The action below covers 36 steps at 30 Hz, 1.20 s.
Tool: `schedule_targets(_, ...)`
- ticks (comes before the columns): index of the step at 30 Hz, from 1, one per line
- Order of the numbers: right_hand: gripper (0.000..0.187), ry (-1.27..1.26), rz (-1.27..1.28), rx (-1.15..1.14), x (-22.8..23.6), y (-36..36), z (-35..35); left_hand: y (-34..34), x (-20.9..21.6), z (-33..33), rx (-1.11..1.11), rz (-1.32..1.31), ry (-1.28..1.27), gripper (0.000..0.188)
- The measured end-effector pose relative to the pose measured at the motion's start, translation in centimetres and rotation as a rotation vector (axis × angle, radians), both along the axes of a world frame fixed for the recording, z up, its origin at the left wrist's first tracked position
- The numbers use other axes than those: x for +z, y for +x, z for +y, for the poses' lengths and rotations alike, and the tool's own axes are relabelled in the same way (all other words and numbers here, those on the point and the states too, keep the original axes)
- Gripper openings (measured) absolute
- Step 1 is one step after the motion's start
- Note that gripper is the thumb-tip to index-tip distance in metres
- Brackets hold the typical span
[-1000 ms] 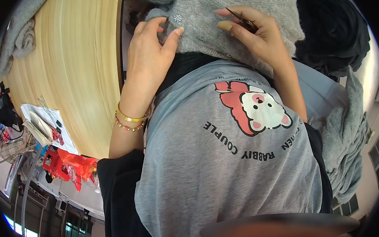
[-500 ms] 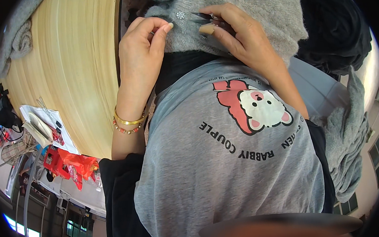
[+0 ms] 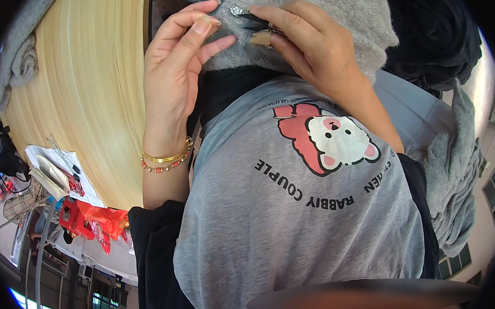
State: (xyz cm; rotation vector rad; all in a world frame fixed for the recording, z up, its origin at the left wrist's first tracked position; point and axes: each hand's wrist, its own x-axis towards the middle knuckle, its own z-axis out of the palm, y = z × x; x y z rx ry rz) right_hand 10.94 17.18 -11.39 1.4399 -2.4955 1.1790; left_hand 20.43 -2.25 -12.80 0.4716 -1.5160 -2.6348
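A fuzzy grey knitted garment (image 3: pixel 318 14) lies over my lap, and a sparkly round button (image 3: pixel 236 11) sits on it between my hands. My right hand (image 3: pixel 317 45) is closed around small dark thread snips (image 3: pixel 255 21), their two blades parted and pointing left beside the button. A beige cover wraps the tip of my right thumb. Left of the button, my left hand (image 3: pixel 179 56) pinches thumb against finger, with the other fingers spread. Whatever is in that pinch is too small to make out.
A wooden tabletop (image 3: pixel 91 96) stands at my left, with a rolled grey knit (image 3: pixel 21 66) on its far side. Papers (image 3: pixel 61 171) and red plastic bags (image 3: pixel 101 217) lie near its lower edge. At right are black cloth (image 3: pixel 432 30), a grey bin (image 3: pixel 412 107) and more grey knitwear (image 3: pixel 453 187).
My left hand has turned palm-up and shifted slightly left, its other fingers spreading while the pinch stays. My right hand has moved a little left with the snips, closer to the button.
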Motion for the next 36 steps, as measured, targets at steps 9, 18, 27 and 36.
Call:
schedule_targets(9, 0.044, -0.079, 0.228, -0.059, 0.4, -0.2, 0.0, -0.5, 1.0, 1.1, -0.013, 0.015, 0.190, 0.015)
schedule_targets(18, 0.043, -0.063, 0.214, -0.151, 0.9, -0.1, 0.5, -1.1, 1.6, 2.4, -0.025, 0.070, 0.068, 0.014)
schedule_targets(27, 0.041, -0.096, 0.131, -0.175, 0.9, 0.0, 0.8, -1.2, 1.5, 2.5, -0.017, 0.115, 0.035, 0.013)
schedule_targets(36, 0.042, -0.079, 0.085, -0.165, 0.8, 0.0, 1.0, -1.0, 1.4, 2.8, 0.015, 0.108, 0.044, 0.013)
